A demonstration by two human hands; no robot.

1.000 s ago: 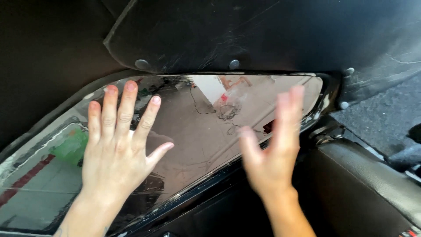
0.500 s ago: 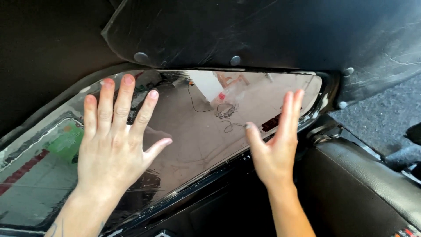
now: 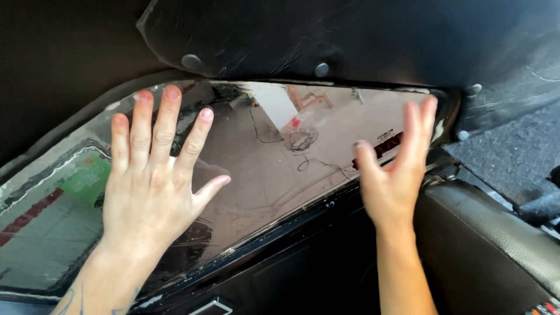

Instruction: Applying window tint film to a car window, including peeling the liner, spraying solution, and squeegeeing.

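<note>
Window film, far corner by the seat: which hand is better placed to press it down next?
Probably the right hand. It hovers open, blurred, near that end of the window film, beside the seat. The left hand lies flat, fingers spread, at the opposite end and appears to pin the film there.

Head camera, close on my two hands at a car's rear window.

The single view sits on my head, just behind my left hand (image 3: pixel 153 192) and right hand (image 3: pixel 395 175), facing forward and slightly up past them at the tinted glass (image 3: pixel 274 169). It is near enough that my forearms run off the bottom edge. No second view shares the scene.
</note>
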